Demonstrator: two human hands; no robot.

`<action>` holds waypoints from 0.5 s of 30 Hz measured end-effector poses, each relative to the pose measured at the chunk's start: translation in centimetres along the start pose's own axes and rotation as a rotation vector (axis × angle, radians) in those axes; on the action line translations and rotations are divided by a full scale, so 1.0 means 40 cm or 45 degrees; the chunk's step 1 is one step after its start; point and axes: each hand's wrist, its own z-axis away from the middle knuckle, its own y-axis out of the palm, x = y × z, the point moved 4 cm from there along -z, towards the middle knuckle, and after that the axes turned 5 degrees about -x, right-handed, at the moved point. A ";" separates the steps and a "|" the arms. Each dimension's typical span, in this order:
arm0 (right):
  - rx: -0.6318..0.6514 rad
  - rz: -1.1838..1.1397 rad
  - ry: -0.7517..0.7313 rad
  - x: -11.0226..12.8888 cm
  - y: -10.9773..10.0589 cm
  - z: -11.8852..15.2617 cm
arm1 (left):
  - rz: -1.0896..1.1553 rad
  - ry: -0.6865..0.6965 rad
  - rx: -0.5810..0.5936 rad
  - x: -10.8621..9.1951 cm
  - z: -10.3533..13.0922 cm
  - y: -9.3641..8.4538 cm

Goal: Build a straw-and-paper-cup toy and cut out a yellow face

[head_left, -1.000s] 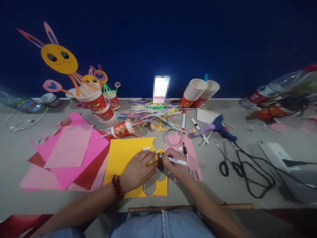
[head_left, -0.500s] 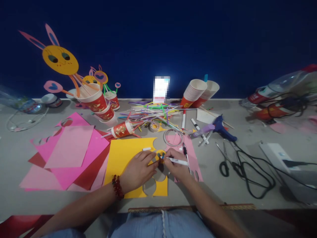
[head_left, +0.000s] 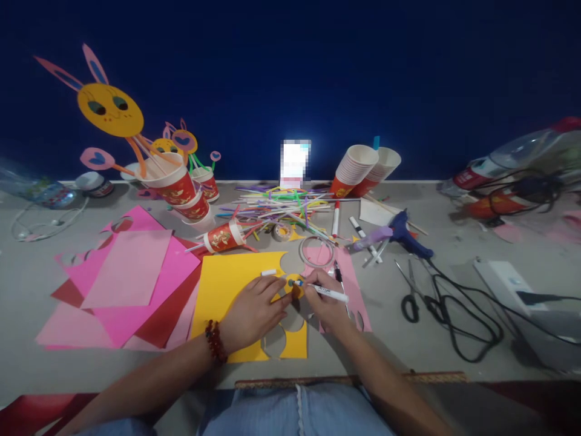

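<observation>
My right hand [head_left: 327, 301] grips a white acrylic marker [head_left: 330, 293], its blue tip at a small yellow paper circle [head_left: 296, 290]. On that circle a dark round eye spot shows near the tip; part of the circle is hidden by my fingers. My left hand [head_left: 256, 309] lies spread over a yellow sheet [head_left: 227, 275] with round cut-outs, its fingertips pressing the circle's left side. The white marker cap [head_left: 269, 272] rests on the sheet just above my left hand. A pink sheet [head_left: 351, 266] with cut edges lies beneath my right hand.
Stacked pink and red sheets [head_left: 122, 272] lie at the left. Decorated paper cups [head_left: 172, 184] with a yellow bunny face [head_left: 110, 110] stand behind. Coloured sticks [head_left: 281, 206] are heaped at the back. A blue glue gun [head_left: 406, 236], scissors [head_left: 411, 307] and black cable [head_left: 472, 357] lie right.
The marker has tilted, its rear end swinging slightly lower and to the right, and its tip has shifted on the yellow circle. My left hand stays in place.
</observation>
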 end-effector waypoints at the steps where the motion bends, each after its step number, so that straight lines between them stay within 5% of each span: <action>1: -0.003 -0.009 0.002 0.000 0.000 0.000 | -0.002 0.000 0.001 0.000 0.000 0.000; 15: -0.027 -0.149 0.070 0.001 -0.002 0.001 | 0.007 -0.003 0.002 0.001 0.001 0.001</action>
